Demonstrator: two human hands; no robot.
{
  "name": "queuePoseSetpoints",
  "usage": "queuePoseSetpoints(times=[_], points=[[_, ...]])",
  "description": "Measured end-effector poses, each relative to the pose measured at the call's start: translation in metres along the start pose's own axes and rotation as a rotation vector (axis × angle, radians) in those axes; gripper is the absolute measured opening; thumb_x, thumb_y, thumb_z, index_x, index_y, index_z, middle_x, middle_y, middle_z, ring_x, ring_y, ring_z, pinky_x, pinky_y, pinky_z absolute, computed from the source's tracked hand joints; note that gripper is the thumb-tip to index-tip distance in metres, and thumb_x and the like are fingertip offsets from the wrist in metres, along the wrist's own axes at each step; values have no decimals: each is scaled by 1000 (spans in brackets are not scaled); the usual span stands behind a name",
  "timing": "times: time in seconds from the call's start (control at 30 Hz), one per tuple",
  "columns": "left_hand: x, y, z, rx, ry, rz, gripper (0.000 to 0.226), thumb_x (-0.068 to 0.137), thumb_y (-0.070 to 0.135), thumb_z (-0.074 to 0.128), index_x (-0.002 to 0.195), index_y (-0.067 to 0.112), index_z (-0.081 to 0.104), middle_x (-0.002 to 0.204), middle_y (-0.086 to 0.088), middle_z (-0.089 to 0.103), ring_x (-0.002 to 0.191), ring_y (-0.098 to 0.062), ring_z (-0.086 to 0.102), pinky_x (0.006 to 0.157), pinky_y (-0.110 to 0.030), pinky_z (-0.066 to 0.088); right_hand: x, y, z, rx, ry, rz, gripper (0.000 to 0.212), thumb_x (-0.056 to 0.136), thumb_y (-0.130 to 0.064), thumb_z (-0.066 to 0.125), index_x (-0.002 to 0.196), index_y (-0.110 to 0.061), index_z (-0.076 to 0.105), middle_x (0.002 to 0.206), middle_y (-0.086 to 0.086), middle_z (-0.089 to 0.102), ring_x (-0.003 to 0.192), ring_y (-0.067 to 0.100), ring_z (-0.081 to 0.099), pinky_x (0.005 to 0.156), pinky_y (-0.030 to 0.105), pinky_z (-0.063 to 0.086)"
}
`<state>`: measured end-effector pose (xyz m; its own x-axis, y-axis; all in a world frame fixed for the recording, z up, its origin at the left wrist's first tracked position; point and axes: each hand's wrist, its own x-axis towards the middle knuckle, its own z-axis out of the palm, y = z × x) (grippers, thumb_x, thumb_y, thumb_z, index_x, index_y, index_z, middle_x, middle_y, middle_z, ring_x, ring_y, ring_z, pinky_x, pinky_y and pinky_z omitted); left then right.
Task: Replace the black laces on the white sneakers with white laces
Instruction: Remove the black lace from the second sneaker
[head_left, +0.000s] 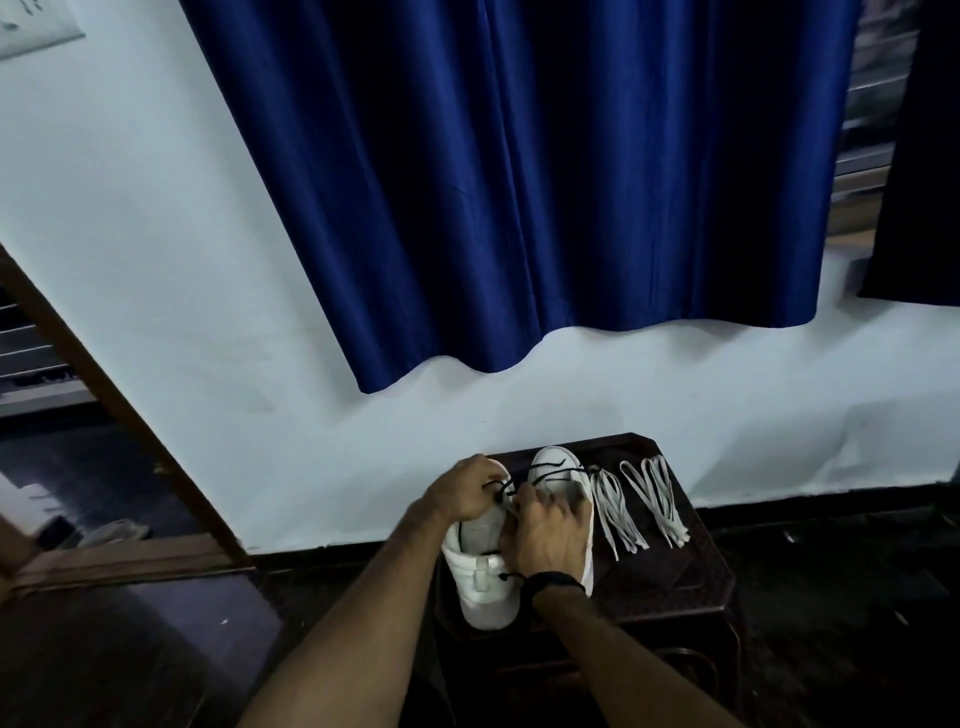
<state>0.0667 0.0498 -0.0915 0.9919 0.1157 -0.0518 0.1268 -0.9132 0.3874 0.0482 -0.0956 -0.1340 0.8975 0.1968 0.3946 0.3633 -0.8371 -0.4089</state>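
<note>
Two white sneakers stand side by side on a dark stool (691, 587). The left sneaker (483, 577) has its heel toward me; the right sneaker (558, 465) is half hidden under my right hand. My left hand (467, 496) grips the front of the left sneaker. My right hand (540, 530) pinches the black lace (556, 474), which runs from between my hands across the right sneaker's toe. Two bundles of white laces (615, 512) (657, 496) lie on the stool to the right of the shoes.
A blue curtain (519, 182) hangs on the white wall behind the stool. A brown door frame (119, 405) slants at the left, with another shoe (111, 532) on the floor beyond it. Dark floor surrounds the stool.
</note>
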Motion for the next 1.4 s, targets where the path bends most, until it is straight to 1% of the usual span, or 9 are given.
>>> queuePoseSetpoints(times=[0.27,0.57,0.7,0.77,0.87,0.97,1.13,1.3,1.4], points=[[5,-3,-2,167,117,-57,14,89,23,60,83,14,69,101,-10,65,98,-26,62,81,-33,49,1,2,1,-12,-7,-8,14,60,-24,63,73,-20,59,66,2,64,66,28,63,78,42,32],[-17,59,-153,-1498,909,-33,29,96,-3,35,80,15,50,68,-9,56,51,-17,53,53,-26,47,-1,0,-4,-14,9,-8,14,60,-23,67,72,-18,61,64,0,65,67,27,63,73,40,32],[-26,59,-174,-987,913,-187,20,90,6,47,80,16,61,63,-4,58,51,-18,49,47,-25,37,0,-1,-3,-13,1,9,15,61,-24,66,74,-18,62,65,2,66,68,28,64,76,41,33],[-27,48,-151,-638,853,-362,17,85,17,54,84,19,71,83,-9,69,79,-29,64,68,-33,53,-1,-1,-2,-24,-14,17,14,63,-25,65,75,-18,61,66,2,67,69,28,64,76,41,31],[-33,31,-97,-155,696,-573,28,87,22,56,111,15,67,119,-14,63,112,-36,56,94,-40,45,-2,-3,-4,-26,-13,6,15,60,-25,65,73,-18,60,65,2,66,67,28,64,75,40,30],[-33,18,-48,200,564,-432,49,82,24,63,129,12,55,130,-10,54,122,-31,45,100,-41,34,-1,-1,-1,-22,2,2,16,60,-25,62,74,-18,60,65,3,65,66,28,63,76,41,30],[-26,11,1,324,87,-110,25,83,37,63,105,28,69,116,2,62,115,-22,53,94,-35,34,-1,0,0,-4,62,-27,16,63,-24,50,74,-17,60,64,2,65,61,26,63,77,41,30],[-18,14,4,367,261,-69,15,89,28,55,84,22,68,100,3,67,103,-21,58,89,-34,38,0,2,5,-13,18,-7,14,65,-25,63,77,-18,60,67,4,66,65,28,63,83,44,34],[-16,25,-18,-133,381,-169,21,86,12,50,76,23,65,87,3,70,84,-21,67,78,-29,51,0,1,3,-10,19,-11,10,71,-28,60,75,-19,59,67,3,66,66,29,63,81,43,33]])
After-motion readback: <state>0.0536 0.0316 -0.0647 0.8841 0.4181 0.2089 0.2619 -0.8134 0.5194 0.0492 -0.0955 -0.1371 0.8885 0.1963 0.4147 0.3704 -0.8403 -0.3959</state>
